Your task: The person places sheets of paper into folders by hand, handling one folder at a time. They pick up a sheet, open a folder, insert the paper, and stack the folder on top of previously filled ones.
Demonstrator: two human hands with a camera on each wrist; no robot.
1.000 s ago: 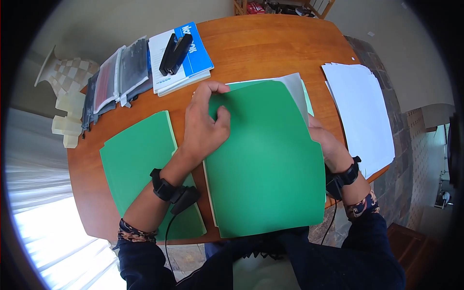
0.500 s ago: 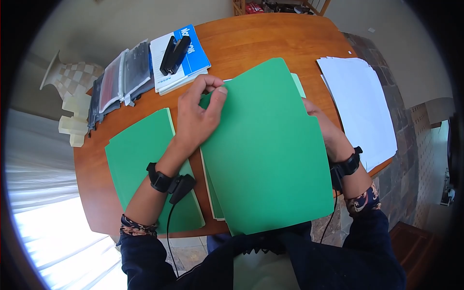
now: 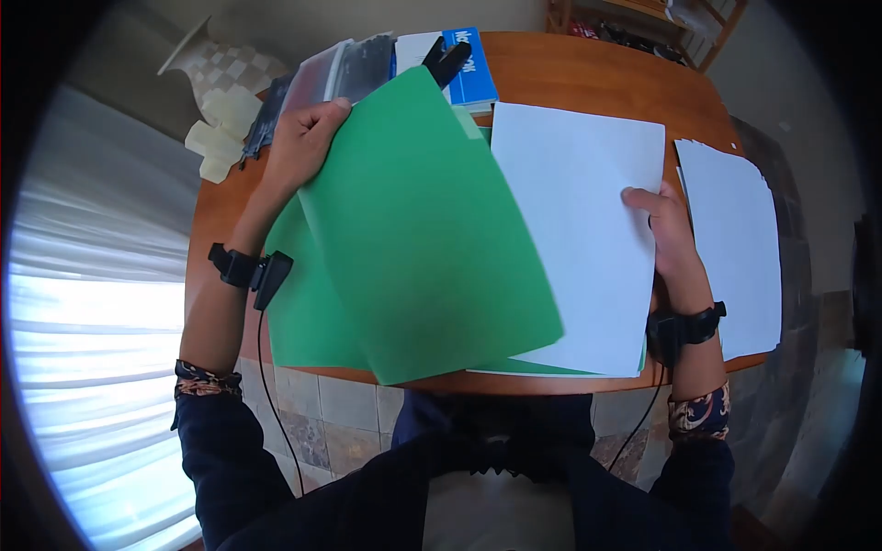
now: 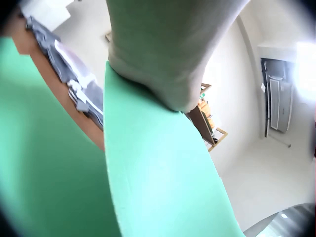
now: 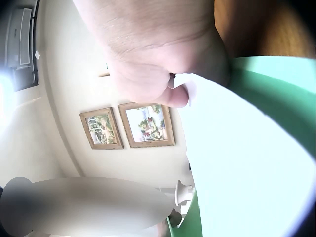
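Your left hand [image 3: 299, 147] pinches the raised folder cover [image 3: 423, 230] at its far corner, your right hand [image 3: 669, 237] pinches the white sheet [image 3: 579, 230]; both light, floppy, so hold edges.

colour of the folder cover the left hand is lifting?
Plain green. The folder cover, gripped by the left hand, shows best in the head view.
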